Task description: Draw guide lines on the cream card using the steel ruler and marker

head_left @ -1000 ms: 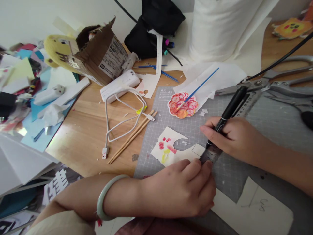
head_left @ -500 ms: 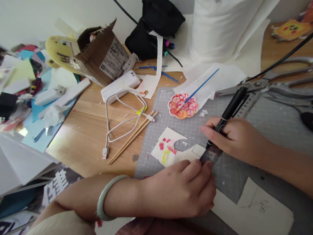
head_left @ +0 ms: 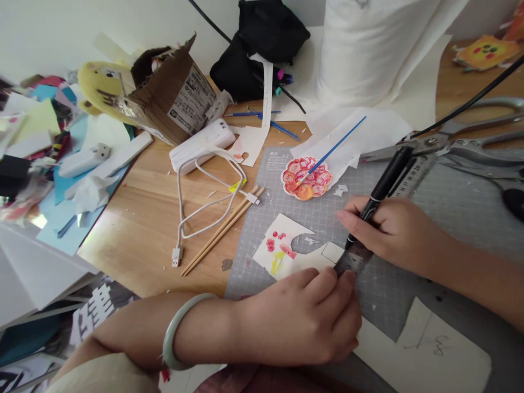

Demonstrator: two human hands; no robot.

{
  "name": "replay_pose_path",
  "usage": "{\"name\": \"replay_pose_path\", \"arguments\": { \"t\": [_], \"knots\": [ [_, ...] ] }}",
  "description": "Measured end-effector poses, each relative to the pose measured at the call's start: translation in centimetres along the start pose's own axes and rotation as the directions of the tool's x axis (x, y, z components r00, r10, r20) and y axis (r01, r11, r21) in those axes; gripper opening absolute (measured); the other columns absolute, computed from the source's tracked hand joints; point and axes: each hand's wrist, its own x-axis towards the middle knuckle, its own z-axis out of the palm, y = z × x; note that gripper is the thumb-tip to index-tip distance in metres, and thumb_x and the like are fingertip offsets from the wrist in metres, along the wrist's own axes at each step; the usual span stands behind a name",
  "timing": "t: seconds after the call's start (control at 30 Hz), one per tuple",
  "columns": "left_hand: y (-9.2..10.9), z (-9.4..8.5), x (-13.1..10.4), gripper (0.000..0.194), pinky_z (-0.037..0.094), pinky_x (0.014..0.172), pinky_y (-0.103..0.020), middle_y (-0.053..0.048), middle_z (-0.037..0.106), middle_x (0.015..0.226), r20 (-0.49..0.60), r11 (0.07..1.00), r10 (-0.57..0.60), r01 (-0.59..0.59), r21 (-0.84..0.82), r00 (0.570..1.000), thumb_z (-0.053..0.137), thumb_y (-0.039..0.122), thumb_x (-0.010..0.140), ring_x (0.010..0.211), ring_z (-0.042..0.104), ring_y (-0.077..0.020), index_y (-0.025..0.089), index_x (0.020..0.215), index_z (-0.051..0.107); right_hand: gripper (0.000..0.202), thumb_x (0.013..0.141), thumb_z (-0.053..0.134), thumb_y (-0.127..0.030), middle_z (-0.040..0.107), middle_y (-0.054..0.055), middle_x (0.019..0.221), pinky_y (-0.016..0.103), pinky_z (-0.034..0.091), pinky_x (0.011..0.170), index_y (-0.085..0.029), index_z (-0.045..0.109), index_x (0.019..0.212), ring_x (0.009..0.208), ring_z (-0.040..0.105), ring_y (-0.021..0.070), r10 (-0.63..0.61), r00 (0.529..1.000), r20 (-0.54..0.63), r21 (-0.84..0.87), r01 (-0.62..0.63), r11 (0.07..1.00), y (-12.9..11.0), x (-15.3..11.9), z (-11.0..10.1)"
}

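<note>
A wooden table point(head_left: 143, 218) stood against a pale wall, crowded with craft clutter. Far to the left of both hands lay a heap of coloured paper point(head_left: 36, 125) and a white charger point(head_left: 82, 159). Beyond them, a torn cardboard box point(head_left: 172, 95) leaned against a yellow plush toy point(head_left: 96, 84). Nearer the left hand, a white power bank point(head_left: 202, 143) trailed a looped cable point(head_left: 204, 202) across bare wood, with wooden sticks point(head_left: 223, 229) lying just beside the cable's end.

A grey cutting mat point(head_left: 450, 196) covered the table under both hands. The left hand point(head_left: 303, 322), a pale green bangle point(head_left: 176, 330) on its wrist, pressed its fingertips down on the near end of a metal ruler point(head_left: 356, 259), holding it flat. Just left of those fingertips lay a white paper scrap point(head_left: 286, 248) with red and yellow paint marks, touching the ruler's edge. Beyond the hands sat a painted flower cutout point(head_left: 306, 177) with a thin blue brush point(head_left: 335, 144) resting on it.

The right hand point(head_left: 393, 232) was closed around a black marker point(head_left: 379, 194), its tip set against the ruler's edge at the paper. Behind the right hand lay large scissors point(head_left: 470, 142) and a black cable point(head_left: 470, 98) crossing them. Farther back stood a big white paper roll point(head_left: 368, 49) and a black bag point(head_left: 262, 43). Near the right forearm lay a cream card point(head_left: 429, 349) with pen marks.
</note>
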Motion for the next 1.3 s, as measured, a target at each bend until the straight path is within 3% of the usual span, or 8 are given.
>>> {"name": "replay_pose_path", "arguments": {
  "t": [0.67, 1.3],
  "knots": [
    [-0.03, 0.19, -0.1, 0.034, 0.053, 0.069, -0.029, -0.013, 0.065, 0.114, -0.001, 1.0, -0.006, 0.006, -0.014, 1.0, 0.04, 0.033, 0.094, 0.088, 0.061, -0.0202, 0.01, 0.102, 0.063, 0.035, 0.089, 0.042, -0.042, 0.038, -0.01, 0.038, 0.024, 0.031, 0.044, -0.022, 0.043, 0.061, 0.035, 0.037, 0.0069, 0.159, 0.987, 0.032, 0.24, -0.162, 0.957, 0.45, -0.08, 0.09],
    [0.04, 0.47, -0.14, 0.03, 0.052, 0.068, -0.03, -0.009, 0.067, 0.11, -0.05, 0.999, -0.016, 0.014, -0.045, 0.999, 0.045, 0.033, 0.093, 0.086, 0.06, -0.0209, 0.01, 0.1, 0.063, 0.033, 0.09, 0.043, -0.042, 0.044, -0.01, 0.04, 0.021, 0.037, 0.046, -0.022, 0.043, 0.065, 0.037, 0.045, 0.0065, 0.214, 0.972, 0.097, 0.356, -0.235, 0.905, 0.72, -0.15, 0.52]
  ]
}}
